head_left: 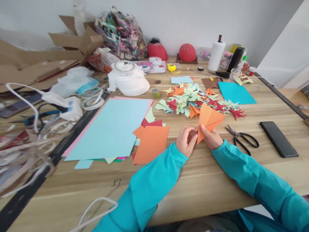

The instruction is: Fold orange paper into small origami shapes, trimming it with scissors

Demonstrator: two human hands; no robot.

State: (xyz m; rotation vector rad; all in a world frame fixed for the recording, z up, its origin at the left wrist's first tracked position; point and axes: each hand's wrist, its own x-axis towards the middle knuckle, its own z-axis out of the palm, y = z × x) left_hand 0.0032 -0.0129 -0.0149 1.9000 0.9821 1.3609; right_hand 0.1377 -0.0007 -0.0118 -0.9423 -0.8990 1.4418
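Note:
A piece of folded orange paper [210, 116], creased into a pointed shape, stands tilted above the table between my hands. My right hand [212, 138] grips its lower part, with the thumb pressed on the near face. At the paper's lower left edge, my left hand [186, 140] is closed, fingertips pinched against that edge; the exact hold is partly hidden. Behind the paper lies a pile of small folded paper pieces [187, 98] in pale green, red, orange and blue. Black-handled scissors [241, 137] rest open-bladed to the right of my right hand.
Left of my hands are orange sheets [154, 143] and a stack of large light blue paper [111, 129]. A phone [278, 139] lies at the right. Farther back are a turquoise sheet [236, 92], a tape roll [155, 93] and a white bottle [216, 55]. Cables [48, 138] clutter the left.

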